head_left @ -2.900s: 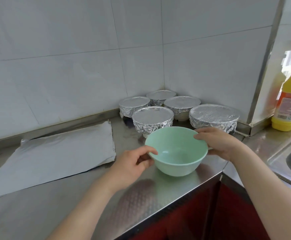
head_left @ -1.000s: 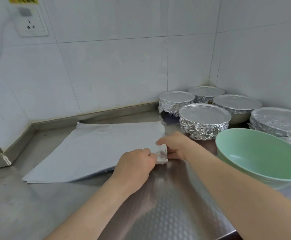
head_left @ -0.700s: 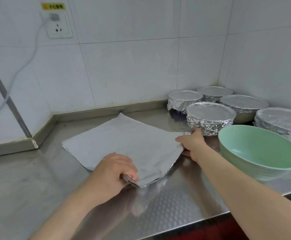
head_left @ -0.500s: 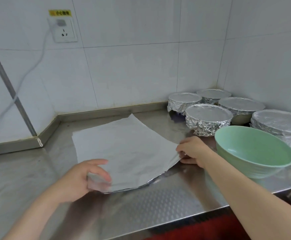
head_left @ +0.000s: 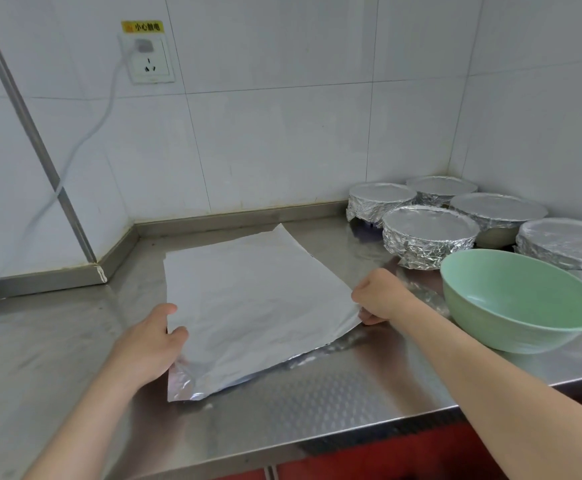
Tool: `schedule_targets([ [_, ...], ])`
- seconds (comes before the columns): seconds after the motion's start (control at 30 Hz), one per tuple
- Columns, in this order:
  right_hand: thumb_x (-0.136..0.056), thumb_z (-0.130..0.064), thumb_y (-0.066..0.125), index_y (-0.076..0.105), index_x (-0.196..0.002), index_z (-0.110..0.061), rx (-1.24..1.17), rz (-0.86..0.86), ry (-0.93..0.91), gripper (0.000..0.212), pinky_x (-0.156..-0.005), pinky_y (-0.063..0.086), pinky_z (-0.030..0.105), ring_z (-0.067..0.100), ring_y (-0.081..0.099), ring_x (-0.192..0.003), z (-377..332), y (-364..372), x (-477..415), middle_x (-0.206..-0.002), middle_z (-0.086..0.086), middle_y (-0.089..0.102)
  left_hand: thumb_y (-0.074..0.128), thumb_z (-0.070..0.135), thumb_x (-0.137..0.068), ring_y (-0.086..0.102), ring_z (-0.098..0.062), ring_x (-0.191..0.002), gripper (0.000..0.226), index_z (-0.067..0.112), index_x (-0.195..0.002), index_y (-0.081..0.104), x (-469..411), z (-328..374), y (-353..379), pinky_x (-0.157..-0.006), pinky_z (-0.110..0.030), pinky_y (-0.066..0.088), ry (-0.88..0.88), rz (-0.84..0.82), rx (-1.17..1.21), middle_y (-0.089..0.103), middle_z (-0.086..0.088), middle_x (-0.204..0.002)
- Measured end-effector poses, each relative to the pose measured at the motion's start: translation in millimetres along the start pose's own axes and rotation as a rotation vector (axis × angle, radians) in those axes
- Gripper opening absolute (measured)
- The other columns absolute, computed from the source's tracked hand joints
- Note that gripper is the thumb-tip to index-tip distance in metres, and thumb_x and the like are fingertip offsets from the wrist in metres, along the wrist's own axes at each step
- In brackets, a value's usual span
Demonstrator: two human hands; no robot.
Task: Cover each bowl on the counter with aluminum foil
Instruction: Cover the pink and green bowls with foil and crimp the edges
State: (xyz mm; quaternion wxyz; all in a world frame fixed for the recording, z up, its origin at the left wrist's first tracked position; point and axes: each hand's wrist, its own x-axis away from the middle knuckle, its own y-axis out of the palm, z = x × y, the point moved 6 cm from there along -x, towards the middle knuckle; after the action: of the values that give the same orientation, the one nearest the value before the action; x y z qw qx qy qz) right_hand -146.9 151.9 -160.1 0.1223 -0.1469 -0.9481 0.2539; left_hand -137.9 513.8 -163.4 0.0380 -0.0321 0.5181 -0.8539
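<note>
While the mint-green bowl (head_left: 490, 327) sits uncovered at right centre of frame, near the steel counter's (head_left: 317, 393) front edge, the foil sheet (head_left: 248, 299) lies mid-frame just left of it, not touching. Far end is flat on the counter, near edge raised and crinkled. Left hand (head_left: 147, 344) pinches the sheet's left edge, thumb on top. Right hand (head_left: 379, 296) pinches the right corner, fingers curled tight round it.

Step in hand, likely: lift the sheet and carry it over the bowl. To do it well, keep both pinches light and the sheet level and lightly taut so it doesn't tear or fold on itself. Centre it with even overhang all round, then crimp down under the rim. Watch the bowl, which looks light and may slide.

Five foil-covered bowls (head_left: 428, 233) cluster in the back-right corner; the rightmost is cut off by the frame edge, and their contents are hidden. Fingers under the foil aren't visible. Can't tell whether one sheet or several are being held.
</note>
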Motion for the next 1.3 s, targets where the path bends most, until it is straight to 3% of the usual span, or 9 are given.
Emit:
schedule_targets([
  [0.17,-0.082,0.011,0.048,0.063,-0.095,0.014,-0.116,0.031,0.031,0.02,-0.046,0.057,0.03,0.019,0.054,-0.052,12,-4,3,-0.059,0.01,0.053,0.055,0.043,-0.048,0.063,-0.025,-0.102,0.082,0.029,-0.128,0.045,-36,-24,19,-0.095,-0.045,0.049,-0.037,-0.047,0.307,0.063,-0.005,-0.119],
  [0.3,-0.086,0.012,0.053,0.06,-0.112,0.005,-0.233,0.002,0.049,0.028,-0.043,0.055,0.025,0.019,0.056,-0.062,17,-6,16,-0.079,0.01,0.055,0.061,-0.003,-0.076,0.066,-0.028,-0.085,0.06,0.02,-0.13,0.049,-24,15,10,-0.076,-0.038,0.056,-0.029,-0.041,0.524,0.052,-0.01,-0.128],
  [0.47,-0.086,0.012,0.056,0.054,-0.121,-0.006,-0.447,-0.034,0.085,0.04,-0.05,0.058,0.027,0.023,0.059,-0.066,31,-11,29,-0.112,0.023,0.056,0.062,-0.005,-0.083,0.059,-0.023,-0.092,0.048,0.02,-0.122,0.053,-32,25,11,-0.078,-0.03,0.048,-0.059,-0.038,0.625,0.055,-0.008,-0.114],
  [0.6,-0.087,0.01,0.058,0.054,-0.12,-0.009,-0.452,-0.049,0.077,0.038,-0.049,0.057,0.028,0.023,0.06,-0.072,38,-12,40,-0.11,0.02,0.057,0.066,0.006,-0.086,0.058,-0.022,-0.068,0.036,0.019,-0.117,0.054,-28,19,10,-0.064,-0.028,0.041,-0.05,0.021,0.558,0.064,-0.008,-0.085],
  [0.73,-0.089,0.0,0.06,0.053,-0.123,-0.011,-0.331,-0.057,0.055,0.036,-0.056,0.058,0.033,0.016,0.057,-0.075,37,-10,42,-0.094,0.012,0.056,0.069,0.013,-0.083,0.061,-0.025,-0.058,0.025,0.019,-0.105,0.06,-29,3,11,-0.072,-0.036,0.049,-0.064,0.047,0.471,0.068,-0.001,-0.056],
  [0.97,-0.088,-0.004,0.055,0.046,-0.134,-0.006,0.046,-0.074,0.006,0.047,-0.046,0.044,0.022,0.009,0.051,-0.045,25,-17,33,-0.076,0.008,0.059,0.068,-0.002,-0.075,0.061,-0.025,-0.061,0.029,0.018,-0.096,0.064,-28,7,11,-0.073,-0.031,0.049,-0.038,-0.084,0.438,0.071,-0.015,-0.064],
  [1.1,-0.077,0.006,0.053,0.056,-0.105,0.016,0.103,-0.062,-0.018,0.029,-0.046,0.037,0.023,0.019,0.036,-0.044,28,-17,26,-0.058,0.015,0.049,0.072,-0.01,-0.075,0.063,-0.024,-0.059,0.035,0.01,-0.103,0.063,-27,3,10,-0.068,-0.032,0.051,-0.02,-0.124,0.518,0.07,-0.015,-0.063],
  [1.2,-0.077,0.006,0.055,0.061,-0.095,0.015,0.065,-0.081,-0.023,0.021,-0.043,0.038,0.02,0.016,0.034,-0.038,30,-17,25,-0.056,0.014,0.047,0.071,-0.013,-0.075,0.065,-0.018,-0.052,0.037,0.007,-0.104,0.063,-24,2,10,-0.059,-0.027,0.052,-0.028,-0.135,0.572,0.069,-0.015,-0.064],
  [1.3,-0.079,0.006,0.056,0.065,-0.097,0.01,0.041,-0.088,-0.018,0.02,-0.041,0.041,0.019,0.012,0.038,-0.037,31,-18,26,-0.058,0.012,0.048,0.074,0.002,-0.08,0.068,-0.024,-0.064,0.029,0.012,-0.105,0.062,-29,-1,11,-0.071,-0.034,0.056,-0.06,-0.08,0.609,0.071,-0.013,-0.069],
])
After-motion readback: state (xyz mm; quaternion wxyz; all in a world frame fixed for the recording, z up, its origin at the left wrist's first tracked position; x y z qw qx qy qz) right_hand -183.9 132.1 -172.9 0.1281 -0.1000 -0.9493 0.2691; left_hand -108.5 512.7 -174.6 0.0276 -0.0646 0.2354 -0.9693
